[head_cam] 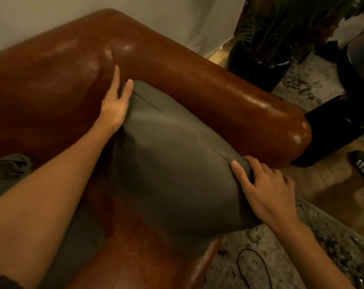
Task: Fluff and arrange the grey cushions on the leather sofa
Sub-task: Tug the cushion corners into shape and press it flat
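My left hand (114,105) and right hand (266,190) grip opposite corners of the grey cushion (172,159), its long axis running between them along the leather sofa's armrest (229,97).

1 head-worn view, looking steeply down and forward from close above the leather sofa (177,65), its armrest corner central.

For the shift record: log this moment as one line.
step: seating grey cushion against sofa arm | left hand: far corner | right hand: near corner
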The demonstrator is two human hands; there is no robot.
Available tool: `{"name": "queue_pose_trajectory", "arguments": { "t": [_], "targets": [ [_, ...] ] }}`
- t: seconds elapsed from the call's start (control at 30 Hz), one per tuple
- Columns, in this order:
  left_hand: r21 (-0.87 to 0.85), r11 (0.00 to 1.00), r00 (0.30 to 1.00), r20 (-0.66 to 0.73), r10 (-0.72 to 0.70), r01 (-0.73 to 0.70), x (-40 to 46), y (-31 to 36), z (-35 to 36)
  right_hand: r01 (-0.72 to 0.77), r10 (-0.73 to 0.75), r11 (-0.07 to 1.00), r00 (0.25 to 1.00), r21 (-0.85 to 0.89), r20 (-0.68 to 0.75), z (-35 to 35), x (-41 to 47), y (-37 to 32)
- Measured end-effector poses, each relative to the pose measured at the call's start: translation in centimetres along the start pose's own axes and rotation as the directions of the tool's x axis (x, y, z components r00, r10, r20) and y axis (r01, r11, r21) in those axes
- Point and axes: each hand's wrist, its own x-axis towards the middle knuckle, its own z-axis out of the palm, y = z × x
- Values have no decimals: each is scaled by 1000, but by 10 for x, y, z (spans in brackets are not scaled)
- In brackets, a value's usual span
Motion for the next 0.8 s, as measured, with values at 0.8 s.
{"name": "queue_pose_trajectory", "arguments": {
  "t": [0.8],
  "targets": [
    [109, 939, 899, -271, 345, -327, -128, -14, 59, 330, -261, 942, 829, 55, -495, 9, -37, -17]
  ]
}}
